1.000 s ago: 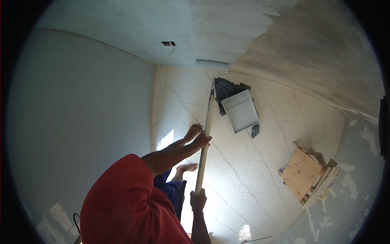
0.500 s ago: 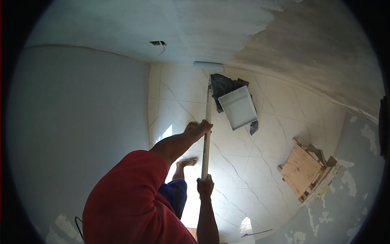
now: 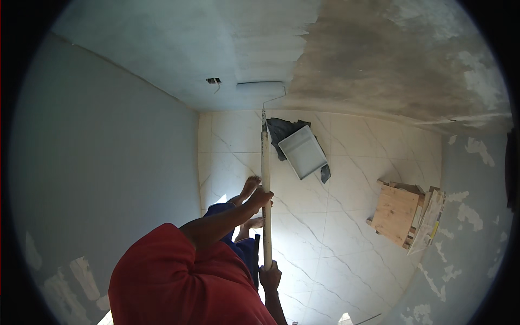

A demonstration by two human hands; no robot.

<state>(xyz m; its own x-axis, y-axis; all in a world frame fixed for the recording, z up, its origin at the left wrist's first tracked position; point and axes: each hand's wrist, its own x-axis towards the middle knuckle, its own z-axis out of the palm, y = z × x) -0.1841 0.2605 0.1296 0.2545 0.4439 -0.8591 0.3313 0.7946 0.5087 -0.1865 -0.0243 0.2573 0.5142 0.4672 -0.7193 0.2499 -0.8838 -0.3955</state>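
Observation:
Both my hands grip the long pale pole of a paint roller, one above the other. My left hand is closed round its middle, while my right hand is closed near the lower end. At the far end, a wire frame carries the wide roller sleeve. It lies level in front of the lower part of the far wall and appears to touch it. Pale blue-grey paint covers that wall's left part; brownish, patchy surface shows to the right.
A light grey paint tray rests on dark cloth on the marbled tile floor. A small wooden stool stands by the patched right wall. Wires poke out of a wall opening. Another wall is close on my left.
The roller head has risen from the floor edge onto the lower wall, shifting left of the bare patch. My view has tilted up, and both hands appear lower, still gripping the pole.

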